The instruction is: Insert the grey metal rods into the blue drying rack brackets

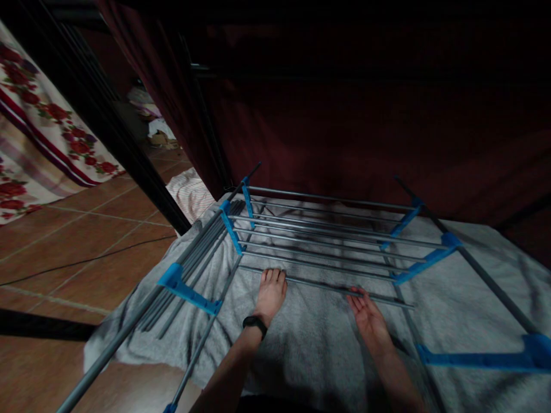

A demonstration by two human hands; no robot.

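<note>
A grey metal rod lies crosswise just above the grey blanket, in front of a rack frame of grey tubes with blue plastic brackets. My left hand, with a black band on the wrist, is closed over this rod left of its middle. Further right, my right hand is turned palm up, its bent fingers at the same rod. Beyond both hands, several crossbars run between a left blue bracket and a right blue bracket. The undersides of the left fingers are hidden.
Several loose rods lie along the left side on the grey blanket. Nearer blue brackets join the side tubes. A black post slants at the left, dark red curtains hang behind, and a cable crosses the tiled floor.
</note>
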